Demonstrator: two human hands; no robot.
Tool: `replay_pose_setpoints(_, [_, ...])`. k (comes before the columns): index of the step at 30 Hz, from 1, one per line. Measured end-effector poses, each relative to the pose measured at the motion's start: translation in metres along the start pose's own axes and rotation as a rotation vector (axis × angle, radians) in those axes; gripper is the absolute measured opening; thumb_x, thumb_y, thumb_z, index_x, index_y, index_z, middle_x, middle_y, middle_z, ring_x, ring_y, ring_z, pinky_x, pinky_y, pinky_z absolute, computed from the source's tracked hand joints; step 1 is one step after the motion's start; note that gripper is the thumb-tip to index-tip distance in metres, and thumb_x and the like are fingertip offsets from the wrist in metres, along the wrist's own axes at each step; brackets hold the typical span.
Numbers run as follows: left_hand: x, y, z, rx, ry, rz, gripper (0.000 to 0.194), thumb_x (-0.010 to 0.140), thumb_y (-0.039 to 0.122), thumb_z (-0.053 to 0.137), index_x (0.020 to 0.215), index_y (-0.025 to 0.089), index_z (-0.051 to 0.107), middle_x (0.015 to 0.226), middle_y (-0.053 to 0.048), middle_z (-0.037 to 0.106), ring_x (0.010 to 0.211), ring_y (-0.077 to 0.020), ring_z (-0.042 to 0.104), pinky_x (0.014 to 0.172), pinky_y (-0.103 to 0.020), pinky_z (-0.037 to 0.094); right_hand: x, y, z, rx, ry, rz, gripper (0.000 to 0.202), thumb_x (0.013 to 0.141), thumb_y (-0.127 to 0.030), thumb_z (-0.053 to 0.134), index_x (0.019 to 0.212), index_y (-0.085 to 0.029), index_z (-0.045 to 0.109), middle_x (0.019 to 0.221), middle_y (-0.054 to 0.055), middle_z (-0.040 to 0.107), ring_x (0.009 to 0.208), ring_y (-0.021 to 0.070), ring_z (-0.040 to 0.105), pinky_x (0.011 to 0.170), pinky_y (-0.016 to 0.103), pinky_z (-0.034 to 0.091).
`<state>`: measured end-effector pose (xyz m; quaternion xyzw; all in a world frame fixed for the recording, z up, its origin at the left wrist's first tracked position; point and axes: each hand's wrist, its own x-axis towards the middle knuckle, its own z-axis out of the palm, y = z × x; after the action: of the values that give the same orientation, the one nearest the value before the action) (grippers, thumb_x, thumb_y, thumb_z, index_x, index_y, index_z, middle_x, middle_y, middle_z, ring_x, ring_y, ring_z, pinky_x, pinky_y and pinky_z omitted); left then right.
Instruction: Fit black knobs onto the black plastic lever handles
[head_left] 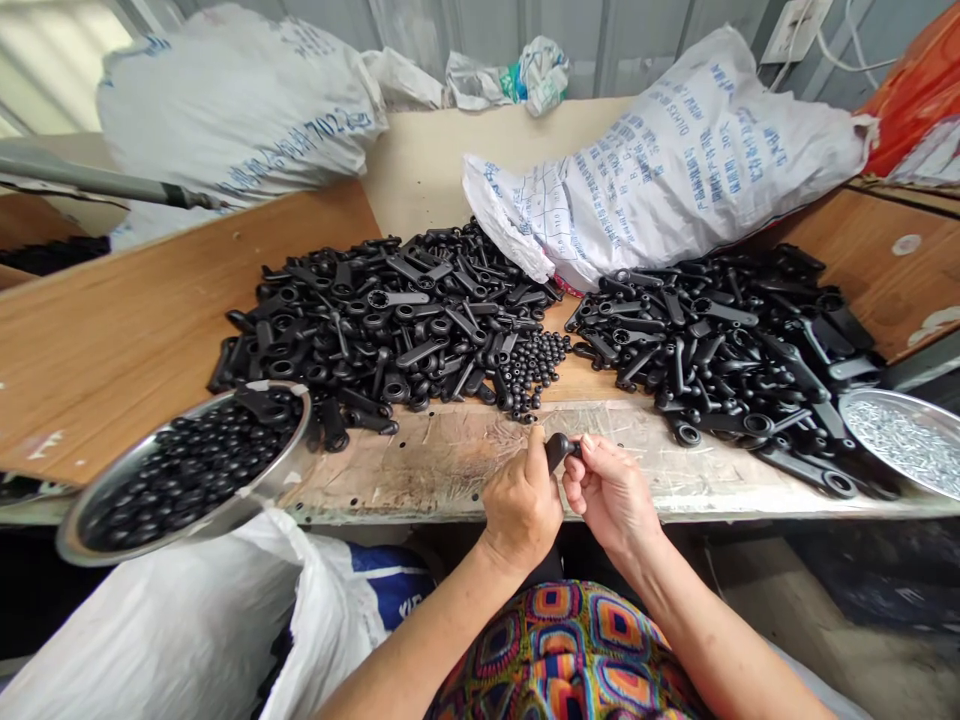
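Note:
In the head view, my left hand (523, 505) is closed around a black plastic crank handle (556, 451), whose rounded end sticks out past the thumb. My right hand (616, 492) pinches a small black knob-like piece (574, 449) that meets the handle's end; whether the two are joined I cannot tell. Both hands are just over the bench's front edge. Behind them lies a small heap of black knobs (536, 365), between a large left pile of black crank handles (405, 320) and a right pile of similar handles (712, 340).
A metal bowl (301, 425) of black knobs stands at the left edge, and a dish of small silver pins (904, 440) at the right. A printed white sack (660, 160) lies behind the right pile. Wooden boards (97, 335) flank the bench. An open white bag (187, 620) sits below left.

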<state>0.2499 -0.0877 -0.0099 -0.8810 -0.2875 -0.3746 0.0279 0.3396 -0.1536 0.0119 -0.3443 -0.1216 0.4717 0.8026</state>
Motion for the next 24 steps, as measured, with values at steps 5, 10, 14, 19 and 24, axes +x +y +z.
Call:
replay_pose_setpoints(5, [0.002,-0.005,0.006,-0.039,-0.090,0.068,0.038,0.082,0.010,0.040,0.119,0.008,0.048,0.084,-0.013,0.069,0.067,-0.0209,0.066,0.059,-0.028,0.050,0.005,-0.011,-0.018,-0.145,-0.074,0.091,0.023,0.071,-0.034,0.069,0.075,-0.013,0.062,0.047,-0.002,0.056,0.036,0.0095,0.051,0.029,0.016,0.037])
replay_pose_setpoints(10, [0.010,-0.014,-0.002,-0.303,-0.232,0.195,0.050,0.083,0.024,0.049,0.130,0.012,0.035,0.104,-0.013,0.065,0.088,-0.0212,0.064,0.077,-0.030,0.050,0.003,-0.036,-0.041,-0.341,-0.182,0.102,0.022,0.074,-0.033,0.067,0.076,-0.011,0.064,0.055,0.002,0.062,0.044,0.0094,0.055,0.040,0.017,0.044])
replay_pose_setpoints(14, [0.028,-0.069,-0.017,-0.143,-0.206,0.131,0.049,0.082,0.036,0.052,0.125,0.015,0.040,0.100,-0.011,0.062,0.093,-0.0245,0.059,0.084,-0.036,0.047,0.001,-0.083,-0.051,-0.555,-0.056,-0.162,0.017,0.074,-0.030,0.067,0.076,-0.013,0.066,0.056,0.002,0.062,0.046,0.0098,0.054,0.042,0.019,0.042])
replay_pose_setpoints(19, [0.043,-0.178,-0.031,0.555,-0.319,-0.105,0.023,0.083,0.036,0.040,0.085,0.018,0.053,0.073,-0.007,0.055,0.089,-0.0338,0.052,0.067,-0.046,0.046,0.043,-0.171,-0.063,-1.138,0.169,-0.705,0.018,0.076,-0.031,0.062,0.085,-0.015,0.067,0.061,0.000,0.060,0.054,0.0117,0.054,0.051,0.023,0.043])
replay_pose_setpoints(24, [0.047,-0.212,-0.037,0.684,-0.624,-0.005,0.022,0.082,0.019,0.028,0.074,0.016,0.048,0.069,-0.008,0.057,0.083,-0.0309,0.054,0.067,-0.044,0.042,0.118,-0.240,-0.074,-1.842,0.490,-0.886,0.026,0.075,-0.028,0.059,0.095,-0.013,0.066,0.077,0.006,0.065,0.075,0.0217,0.059,0.068,0.033,0.043])
